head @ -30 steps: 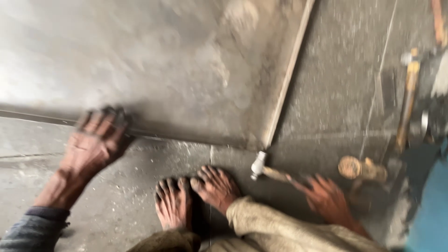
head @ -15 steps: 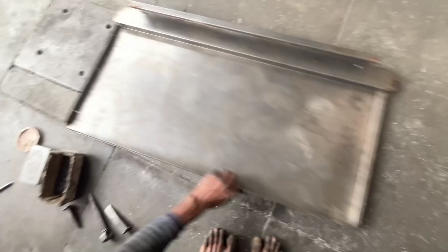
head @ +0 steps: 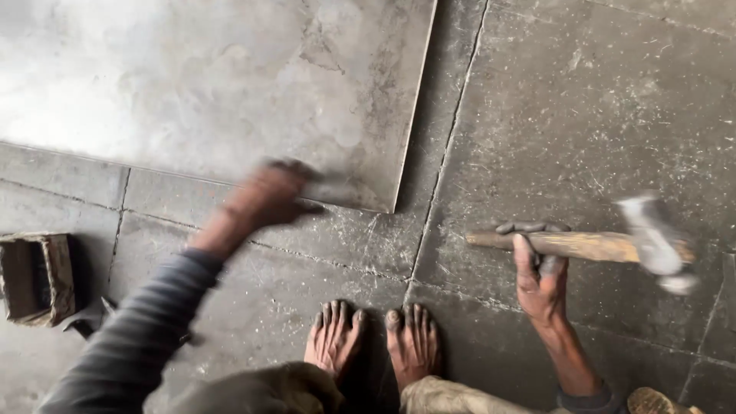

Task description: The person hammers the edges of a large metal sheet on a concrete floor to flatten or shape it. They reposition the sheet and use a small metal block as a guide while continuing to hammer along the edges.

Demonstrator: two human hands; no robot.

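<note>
A large grey metal sheet (head: 207,84) lies flat on the stone floor, filling the upper left. My left hand (head: 268,195) is blurred and rests on the sheet's near edge, close to its right corner. My right hand (head: 540,272) grips the wooden handle of a hammer (head: 613,245), held level above the floor to the right of the sheet. The hammer's metal head (head: 655,241) points right and is blurred. My two bare feet (head: 376,341) stand on the floor between my hands, just below the sheet.
A small open rusty metal box (head: 34,276) sits on the floor at the left edge, with a dark metal piece (head: 88,318) beside it. Stone slabs with joints cover the floor (head: 583,107) to the right of the sheet.
The view has swung from the whole sheet to its near right corner. My right hand has come into view holding the hammer off the floor. My left hand stays at the sheet's near edge.
</note>
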